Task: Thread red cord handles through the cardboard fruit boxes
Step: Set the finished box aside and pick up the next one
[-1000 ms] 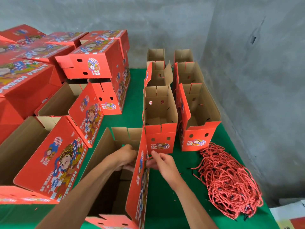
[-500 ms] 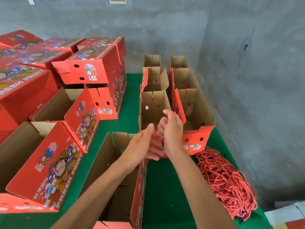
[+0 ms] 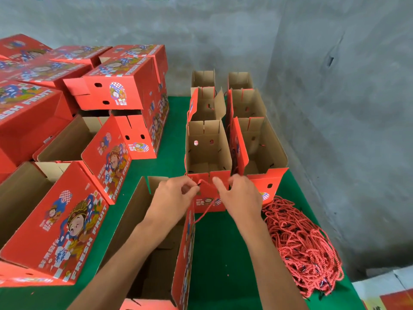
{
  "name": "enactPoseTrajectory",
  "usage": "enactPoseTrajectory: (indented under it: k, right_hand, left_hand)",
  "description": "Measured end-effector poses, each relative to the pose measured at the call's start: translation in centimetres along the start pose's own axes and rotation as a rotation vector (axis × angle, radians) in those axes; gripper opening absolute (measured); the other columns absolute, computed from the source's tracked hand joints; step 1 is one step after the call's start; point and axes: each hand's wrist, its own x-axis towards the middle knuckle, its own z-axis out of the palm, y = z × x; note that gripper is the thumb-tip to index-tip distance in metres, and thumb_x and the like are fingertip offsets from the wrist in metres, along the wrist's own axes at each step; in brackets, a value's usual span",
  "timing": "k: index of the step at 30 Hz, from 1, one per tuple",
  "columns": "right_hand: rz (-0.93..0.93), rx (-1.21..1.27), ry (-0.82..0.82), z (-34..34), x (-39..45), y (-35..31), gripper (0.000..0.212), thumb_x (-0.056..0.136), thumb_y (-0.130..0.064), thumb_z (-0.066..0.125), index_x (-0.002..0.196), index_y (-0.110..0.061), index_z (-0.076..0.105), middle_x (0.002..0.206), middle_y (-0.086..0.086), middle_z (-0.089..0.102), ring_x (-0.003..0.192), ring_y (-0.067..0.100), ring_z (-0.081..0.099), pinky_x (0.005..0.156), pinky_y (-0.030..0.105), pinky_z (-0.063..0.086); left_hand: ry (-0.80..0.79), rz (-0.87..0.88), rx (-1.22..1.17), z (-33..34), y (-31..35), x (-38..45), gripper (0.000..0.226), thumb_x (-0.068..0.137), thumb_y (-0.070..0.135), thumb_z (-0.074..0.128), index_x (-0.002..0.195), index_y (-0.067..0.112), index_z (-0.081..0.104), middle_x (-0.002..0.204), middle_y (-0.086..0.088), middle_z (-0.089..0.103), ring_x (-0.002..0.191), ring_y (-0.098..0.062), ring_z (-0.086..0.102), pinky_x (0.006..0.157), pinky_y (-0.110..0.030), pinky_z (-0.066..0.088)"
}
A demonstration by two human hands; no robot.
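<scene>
From the head camera, both hands meet at the red front flap of an open box standing on the green table. The left hand has thumb and forefinger curled together, pinching the dark tip of a red cord just at the flap's near face. From that pinch the cord runs down and toward the person, hanging slack in front of the flap. The right hand is just beside the left, forefinger stretched toward the pinch, the other fingers bent over the flap's top edge; whether they grip the flap or the cord cannot be told. Directly below the left wrist lies another open box, its printed side under the hanging cord. To the right of the right hand, near its wrist, a pile of cords lies on the table. Beyond the fingers, more open boxes stand in two rows reaching to the grey wall. Well to the left of the left hand, printed boxes are stacked, some closed, some open on their sides.
</scene>
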Motion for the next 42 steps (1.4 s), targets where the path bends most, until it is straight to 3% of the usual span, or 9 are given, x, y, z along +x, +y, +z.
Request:
enactPoseTrajectory:
  k: [3, 8, 14, 19, 22, 25, 32, 39, 42]
  right_hand:
    - [-0.287, 0.440, -0.180, 0.5, -0.7, 0.3, 0.041, 0.101, -0.057, 0.053, 0.125, -0.029, 0.071, 0.120, -0.016, 0.069, 0.113, 0.000, 0.061, 0.097, 0.032, 0.053]
    - [-0.258, 0.740, -0.237, 1.5, -1.4, 0.9, 0.023, 0.101, -0.039, 0.064, 0.119, -0.030, 0.074, 0.113, -0.016, 0.072, 0.108, 0.004, 0.068, 0.098, 0.037, 0.057]
    - [-0.294, 0.925, -0.276, 2.0, -1.8, 1.8, 0.018, 0.100, -0.031, 0.069, 0.117, -0.030, 0.076, 0.116, -0.010, 0.072, 0.112, 0.013, 0.068, 0.094, 0.029, 0.057]
    - [-0.161, 1.063, -0.227, 3.1, -2.3, 2.4, 0.007, 0.094, -0.022, 0.073, 0.091, -0.017, 0.069, 0.094, 0.005, 0.075, 0.092, 0.023, 0.074, 0.086, 0.032, 0.060]
    - [-0.046, 0.985, -0.276, 4.3, -2.8, 3.3, 0.012, 0.095, -0.015, 0.070, 0.086, -0.017, 0.062, 0.079, 0.001, 0.070, 0.073, 0.015, 0.070, 0.075, 0.029, 0.058]
    - [-0.008, 0.757, -0.418, 6.4, -4.3, 4.1, 0.013, 0.101, -0.028, 0.064, 0.089, -0.025, 0.066, 0.069, -0.011, 0.061, 0.059, 0.003, 0.050, 0.058, 0.019, 0.041]
    - [0.000, 0.751, -0.513, 9.5, -7.8, 3.8, 0.025, 0.103, -0.039, 0.061, 0.092, -0.021, 0.075, 0.073, -0.021, 0.068, 0.063, -0.005, 0.058, 0.057, 0.011, 0.043]
    - [0.004, 0.856, -0.568, 9.7, -9.2, 2.9, 0.022, 0.105, -0.039, 0.058, 0.091, -0.027, 0.071, 0.084, -0.012, 0.072, 0.071, -0.001, 0.065, 0.062, 0.014, 0.049]
    - [-0.020, 0.843, -0.608, 9.8, -9.5, 2.5, 0.022, 0.103, -0.031, 0.060, 0.085, -0.026, 0.072, 0.085, -0.009, 0.073, 0.078, 0.000, 0.065, 0.074, 0.017, 0.049]
  left_hand:
    - [0.035, 0.152, 0.119, 0.4, -0.1, 0.3, 0.008, 0.094, 0.032, 0.071, 0.098, 0.026, 0.075, 0.090, 0.013, 0.070, 0.083, 0.000, 0.066, 0.069, -0.008, 0.050]
    - [0.103, 0.266, 0.077, 0.6, -0.3, 0.0, 0.009, 0.091, 0.032, 0.074, 0.096, 0.025, 0.077, 0.090, 0.013, 0.069, 0.086, -0.003, 0.064, 0.076, -0.022, 0.058]
    - [0.049, 0.337, 0.070, 0.3, -1.2, -0.1, 0.013, 0.088, 0.036, 0.074, 0.098, 0.029, 0.077, 0.092, 0.017, 0.060, 0.092, -0.004, 0.058, 0.078, -0.019, 0.052]
    - [0.019, 0.060, 0.033, 1.2, -2.3, -0.3, 0.048, 0.082, 0.051, 0.076, 0.121, 0.035, 0.053, 0.113, 0.019, 0.054, 0.103, 0.000, 0.054, 0.085, -0.017, 0.047]
    - [-0.241, -0.292, -0.065, 1.4, -3.2, -0.5, 0.072, 0.086, 0.060, 0.068, 0.141, 0.025, 0.038, 0.128, 0.009, 0.058, 0.111, -0.010, 0.064, 0.089, -0.029, 0.052]
    - [-0.539, -0.519, -0.365, 1.5, -4.2, -0.9, 0.059, 0.091, 0.060, 0.054, 0.128, 0.015, 0.056, 0.103, -0.002, 0.077, 0.092, -0.017, 0.076, 0.092, -0.041, 0.059]
    - [-0.538, -0.650, -0.412, 0.5, -5.2, -1.2, 0.055, 0.098, 0.059, 0.031, 0.118, 0.018, 0.061, 0.101, -0.007, 0.078, 0.096, -0.027, 0.075, 0.102, -0.048, 0.053]
    - [-0.548, -0.753, -0.427, -1.6, -5.9, -0.6, 0.061, 0.095, 0.066, 0.032, 0.113, 0.017, 0.065, 0.093, -0.007, 0.079, 0.078, -0.022, 0.078, 0.067, -0.028, 0.058]
    - [-0.369, -0.735, -0.446, -2.0, -6.0, 0.6, 0.049, 0.098, 0.057, 0.035, 0.091, 0.018, 0.065, 0.066, 0.000, 0.074, 0.050, -0.012, 0.069, 0.044, -0.018, 0.049]
